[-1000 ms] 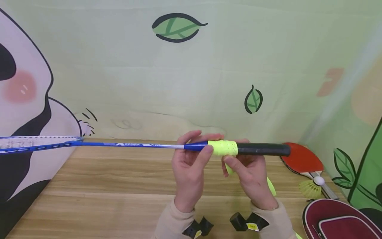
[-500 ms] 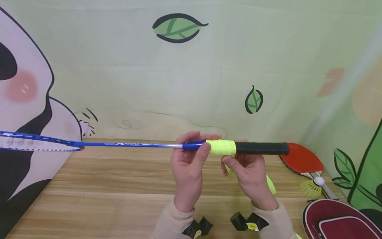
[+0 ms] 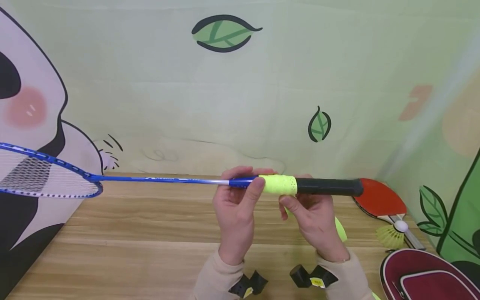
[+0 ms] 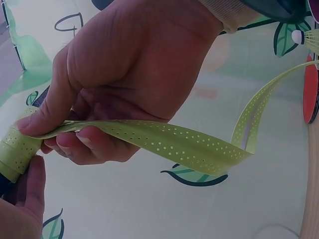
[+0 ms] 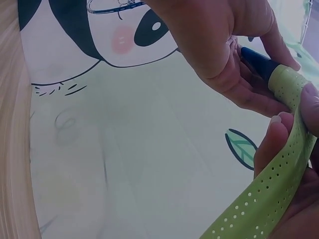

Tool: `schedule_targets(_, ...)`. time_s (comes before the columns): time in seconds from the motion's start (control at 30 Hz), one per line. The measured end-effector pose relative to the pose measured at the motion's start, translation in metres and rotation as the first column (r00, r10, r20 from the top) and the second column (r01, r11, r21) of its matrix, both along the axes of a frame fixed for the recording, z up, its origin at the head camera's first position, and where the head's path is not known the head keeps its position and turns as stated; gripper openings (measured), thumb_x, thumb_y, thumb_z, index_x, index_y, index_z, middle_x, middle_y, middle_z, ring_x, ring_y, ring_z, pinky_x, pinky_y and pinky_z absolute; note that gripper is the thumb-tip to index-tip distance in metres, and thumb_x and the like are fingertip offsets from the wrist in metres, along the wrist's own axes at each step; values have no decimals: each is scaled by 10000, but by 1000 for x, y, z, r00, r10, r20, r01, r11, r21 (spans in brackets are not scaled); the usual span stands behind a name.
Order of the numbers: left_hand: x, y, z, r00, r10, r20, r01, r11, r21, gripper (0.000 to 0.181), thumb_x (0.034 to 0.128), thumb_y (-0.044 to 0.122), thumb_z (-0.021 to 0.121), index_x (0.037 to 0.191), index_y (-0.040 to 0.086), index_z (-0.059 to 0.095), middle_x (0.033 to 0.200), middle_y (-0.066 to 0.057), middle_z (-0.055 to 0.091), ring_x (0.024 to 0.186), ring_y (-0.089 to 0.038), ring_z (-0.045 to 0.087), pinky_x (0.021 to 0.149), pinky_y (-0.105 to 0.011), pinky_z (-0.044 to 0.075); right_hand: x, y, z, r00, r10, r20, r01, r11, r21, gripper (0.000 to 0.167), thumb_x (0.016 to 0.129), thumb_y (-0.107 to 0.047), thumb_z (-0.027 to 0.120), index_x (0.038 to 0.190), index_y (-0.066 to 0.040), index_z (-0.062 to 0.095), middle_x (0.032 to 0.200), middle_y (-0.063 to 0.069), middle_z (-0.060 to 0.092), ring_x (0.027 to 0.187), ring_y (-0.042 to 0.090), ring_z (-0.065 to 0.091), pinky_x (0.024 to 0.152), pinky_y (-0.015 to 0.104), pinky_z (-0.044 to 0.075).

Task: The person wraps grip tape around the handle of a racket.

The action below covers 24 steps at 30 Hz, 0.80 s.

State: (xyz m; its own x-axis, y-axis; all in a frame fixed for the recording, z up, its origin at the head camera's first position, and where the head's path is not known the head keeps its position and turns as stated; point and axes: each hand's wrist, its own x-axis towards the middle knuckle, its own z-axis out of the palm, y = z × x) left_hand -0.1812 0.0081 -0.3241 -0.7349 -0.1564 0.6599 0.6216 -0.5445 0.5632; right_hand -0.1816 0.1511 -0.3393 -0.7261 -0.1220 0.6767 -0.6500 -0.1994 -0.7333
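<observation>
A blue badminton racket (image 3: 168,180) is held level above the table, its strung head at the left. Bright yellow perforated grip tape (image 3: 279,184) wraps the upper part of its black handle (image 3: 330,186); the rest of the handle is bare. My left hand (image 3: 236,212) holds the blue cone, thumb at the edge of the wrapped tape. Just under the handle, my right hand (image 3: 316,221) pinches the tape between thumb and fingers. In the left wrist view the loose tape strip (image 4: 174,144) trails away from that pinch, folded partway along.
At the right of the wooden table (image 3: 150,250) lies a red table tennis bat (image 3: 382,198), with a yellow shuttlecock (image 3: 393,235) over its handle. A maroon bat case (image 3: 423,271) is nearer. Behind hangs a printed cloth (image 3: 243,104).
The racket has turned about its long axis, so its strung face shows wider now. Both hands keep nearly the same place and hold.
</observation>
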Motion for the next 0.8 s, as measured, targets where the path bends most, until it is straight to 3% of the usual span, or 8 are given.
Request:
schedule_targets(0.27,1,0,0,996,44,72,-43,999,-15,183,920,66,666,1062,29,556,967,-124,724,903,-265,690,797,-309,555,1,0,1,1000,5,30,-5,1000,4,392,898,9,665,1257,60,517,869,71,616,608,195,570,487,288,516)
schedule_targets(0.5,1,0,0,992,70,101,-69,998,-10,236,909,91,689,1036,-46,544,937,-117,730,877,-237,691,765,-288,559,1,-2,1,998,65,-23,-66,996,-52,567,867,116,644,1385,71,419,963,79,654,604,192,571,507,269,522)
schedule_targets(0.7,1,1,-1,992,43,115,-47,999,26,152,909,78,685,1019,71,581,916,-128,728,789,-214,692,663,-310,582,0,-2,0,994,88,-59,-92,993,-76,532,864,134,633,1359,88,441,987,120,704,653,188,594,516,261,523)
schedule_targets(0.8,1,1,0,993,42,109,-46,998,35,130,913,56,674,1002,62,579,906,-143,725,727,-198,683,603,-333,587,0,-2,0,995,78,-58,-82,994,-68,508,865,133,633,1340,94,457,993,121,696,669,185,598,519,261,527)
